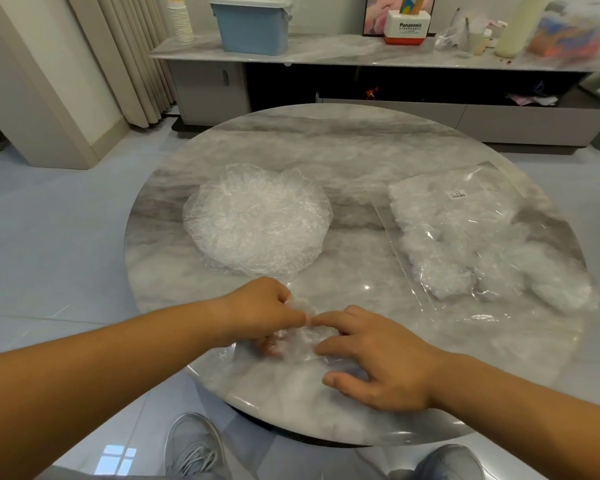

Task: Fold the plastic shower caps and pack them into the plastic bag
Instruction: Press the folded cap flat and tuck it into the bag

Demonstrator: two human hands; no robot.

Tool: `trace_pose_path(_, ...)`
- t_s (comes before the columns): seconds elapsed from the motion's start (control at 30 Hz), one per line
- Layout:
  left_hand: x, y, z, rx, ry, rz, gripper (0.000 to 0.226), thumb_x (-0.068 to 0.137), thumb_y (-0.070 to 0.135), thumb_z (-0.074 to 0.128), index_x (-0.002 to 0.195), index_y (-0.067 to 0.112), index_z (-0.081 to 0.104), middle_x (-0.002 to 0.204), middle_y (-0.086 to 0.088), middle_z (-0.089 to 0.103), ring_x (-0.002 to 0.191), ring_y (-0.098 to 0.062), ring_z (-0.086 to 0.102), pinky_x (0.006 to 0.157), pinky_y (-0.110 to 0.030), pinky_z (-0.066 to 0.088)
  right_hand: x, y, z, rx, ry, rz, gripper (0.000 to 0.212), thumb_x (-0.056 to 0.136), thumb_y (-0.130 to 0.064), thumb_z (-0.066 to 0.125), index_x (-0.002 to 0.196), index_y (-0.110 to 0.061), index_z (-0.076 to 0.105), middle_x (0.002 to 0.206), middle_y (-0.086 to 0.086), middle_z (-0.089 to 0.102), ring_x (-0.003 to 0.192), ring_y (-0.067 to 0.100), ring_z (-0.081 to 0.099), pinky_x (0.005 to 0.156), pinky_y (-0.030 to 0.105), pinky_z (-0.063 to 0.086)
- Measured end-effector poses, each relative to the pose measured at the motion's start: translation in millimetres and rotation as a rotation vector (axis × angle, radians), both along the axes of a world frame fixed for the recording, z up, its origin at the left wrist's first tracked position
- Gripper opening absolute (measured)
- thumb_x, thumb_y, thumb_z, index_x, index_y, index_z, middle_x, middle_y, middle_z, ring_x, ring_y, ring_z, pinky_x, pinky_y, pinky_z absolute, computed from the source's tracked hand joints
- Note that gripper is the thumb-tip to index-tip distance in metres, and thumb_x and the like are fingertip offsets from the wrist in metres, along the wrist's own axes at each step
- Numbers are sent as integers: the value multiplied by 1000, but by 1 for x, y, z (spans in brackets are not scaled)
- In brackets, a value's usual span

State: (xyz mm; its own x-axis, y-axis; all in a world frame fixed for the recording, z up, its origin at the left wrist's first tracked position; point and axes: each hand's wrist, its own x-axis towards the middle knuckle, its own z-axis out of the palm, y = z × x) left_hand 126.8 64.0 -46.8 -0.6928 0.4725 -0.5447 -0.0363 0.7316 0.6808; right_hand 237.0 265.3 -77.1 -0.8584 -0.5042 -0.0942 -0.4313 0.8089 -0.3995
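Observation:
A clear crumpled shower cap (297, 342) lies near the front edge of the round marble table (343, 157). My left hand (260, 310) has its fingers curled and grips the cap's left side. My right hand (378, 358) rests on the cap's right side with fingers spread and fairly straight, pressing it down. A round stack of unfolded clear shower caps (257, 218) sits on the left middle of the table. At the right lies the clear plastic bag (471, 233) with a small barcode label, holding several bunched caps.
Behind the table runs a low marble-topped cabinet (326, 51) carrying a blue bin (253, 24), paper cups, a white and red box and clutter. Curtains hang at the left. My two grey shoes (194, 445) stand on the tiled floor under the table's front edge.

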Motion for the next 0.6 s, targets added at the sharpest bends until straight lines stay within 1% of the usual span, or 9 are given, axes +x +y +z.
trace_pose_path(0.07, 8, 5, 3, 231, -289, 153, 23, 91, 20, 74, 86, 10, 53, 73, -11, 59, 59, -18, 61, 55, -28, 55, 0, -1, 0, 16, -3, 0, 49, 96, -61, 43, 134, -35, 59, 153, -11, 36, 122, 8, 39, 104, 27, 37)
trace_pose_path(0.13, 14, 9, 3, 347, -424, 222, 15, 93, 15, 71, 89, 9, 57, 81, -15, 67, 68, -21, 70, 65, -33, 62, 0, -1, 0, -1, -12, -4, 45, 96, -62, 43, 132, -39, 59, 143, -14, 37, 115, 5, 37, 102, 29, 39)
trace_pose_path(0.23, 19, 13, -2, 400, -491, 256, 11, 96, 18, 67, 98, 7, 64, 92, -16, 72, 80, -24, 72, 78, -38, 62, 2, 3, 2, -76, -57, -19, 42, 95, -60, 48, 129, -41, 63, 136, -14, 35, 115, 2, 40, 102, 27, 41)
trace_pose_path(0.33, 20, 14, -5, 385, -494, 264, 15, 98, 20, 63, 101, 5, 66, 83, -11, 72, 82, -25, 72, 86, -41, 61, 5, 10, 7, -301, -111, -159, 34, 93, -49, 57, 121, -36, 71, 131, -17, 43, 114, 4, 55, 97, 21, 46)
trace_pose_path(0.4, 21, 15, -5, 374, -470, 272, 18, 97, 19, 66, 104, 3, 67, 79, -9, 70, 79, -24, 72, 86, -43, 61, 1, 14, 7, -406, -8, -327, 34, 90, -47, 55, 112, -29, 74, 118, -18, 51, 104, 5, 60, 90, 21, 49)
trace_pose_path(0.43, 21, 16, -5, 361, -445, 273, 21, 95, 18, 68, 108, 1, 68, 81, -10, 69, 79, -23, 72, 85, -43, 62, -3, 16, 7, -374, 71, -414, 35, 89, -48, 53, 109, -27, 73, 112, -18, 53, 101, 4, 60, 88, 23, 50)
trace_pose_path(0.5, 24, 18, -5, 337, -388, 263, 24, 93, 17, 72, 111, 2, 68, 86, -11, 69, 78, -20, 71, 82, -42, 63, -10, 18, 11, -166, 153, -552, 37, 91, -50, 56, 114, -23, 68, 110, -13, 56, 101, 6, 58, 89, 28, 50)
trace_pose_path(0.57, 26, 19, -5, 326, -353, 244, 26, 91, 16, 74, 113, 7, 68, 95, -12, 69, 80, -19, 71, 81, -40, 63, -15, 17, 16, 53, 41, -656, 45, 92, -55, 59, 122, -22, 61, 107, -7, 60, 102, 15, 59, 85, 31, 49)
trace_pose_path(0.6, 26, 19, -5, 322, -345, 233, 27, 90, 16, 75, 115, 8, 67, 99, -13, 69, 83, -20, 72, 81, -39, 63, -16, 16, 19, 102, -45, -710, 47, 90, -59, 60, 120, -23, 59, 99, -8, 61, 97, 17, 60, 80, 31, 48)
